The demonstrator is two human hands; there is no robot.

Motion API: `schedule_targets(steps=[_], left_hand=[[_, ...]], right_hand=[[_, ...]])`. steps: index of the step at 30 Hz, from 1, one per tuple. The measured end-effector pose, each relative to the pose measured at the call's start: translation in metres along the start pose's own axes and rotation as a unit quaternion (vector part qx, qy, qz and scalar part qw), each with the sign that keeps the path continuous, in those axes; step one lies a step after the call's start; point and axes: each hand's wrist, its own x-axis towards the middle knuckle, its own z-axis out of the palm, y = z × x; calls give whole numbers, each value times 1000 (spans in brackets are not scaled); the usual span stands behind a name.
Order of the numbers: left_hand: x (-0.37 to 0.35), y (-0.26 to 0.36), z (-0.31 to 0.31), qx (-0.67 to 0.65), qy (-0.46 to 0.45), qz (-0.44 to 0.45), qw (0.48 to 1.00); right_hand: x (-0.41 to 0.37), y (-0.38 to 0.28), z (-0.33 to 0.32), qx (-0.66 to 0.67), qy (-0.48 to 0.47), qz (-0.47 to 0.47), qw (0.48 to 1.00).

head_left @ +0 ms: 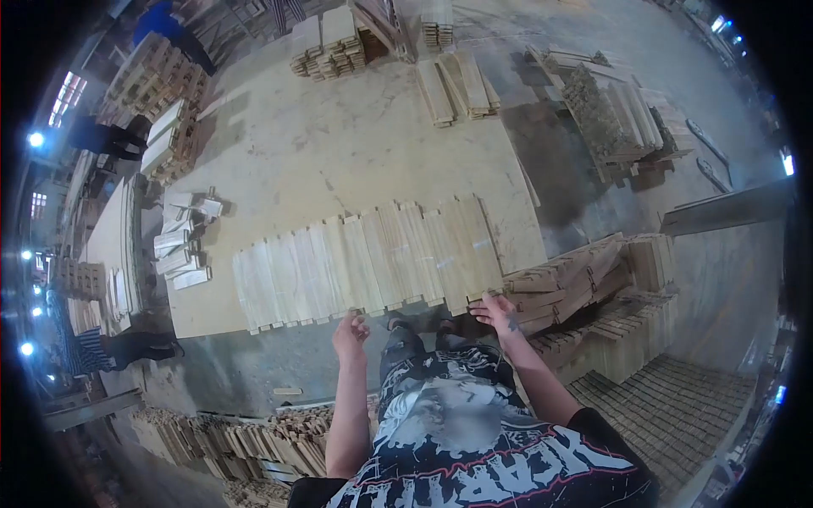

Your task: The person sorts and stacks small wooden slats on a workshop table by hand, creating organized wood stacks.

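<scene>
A row of pale wooden slats lies side by side along the near edge of a large board-topped table. My left hand is at the row's near edge, close to the slat ends, its fingers curled; whether it holds anything is too small to tell. My right hand is at the near end of the rightmost slats, its fingers spread near their ends. Small tabs stick out at the slat ends.
Short wood pieces lie at the table's left. Slat stacks and loose boards sit at its far side. Piled slats stand at the right, more behind me. People are at the far left.
</scene>
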Motion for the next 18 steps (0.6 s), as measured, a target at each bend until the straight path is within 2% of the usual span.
schedule_targets(steps=[7,11,14,17,18], left_hand=[[-14,7,3,-35,3,56,998],[-29,24,11,-14,-39,78,996],[-42,32,22,-15,-93,114,989],[-57,31,42,3,-136,126,983],[-61,26,50,19,-160,121,979]], right_hand=[[7,-11,0,20,-14,27,999],[11,-12,-5,16,-37,40,998],[15,-13,-10,-10,-49,51,997],[7,-18,-15,-93,-94,43,990],[4,-21,-18,-158,-116,36,980]])
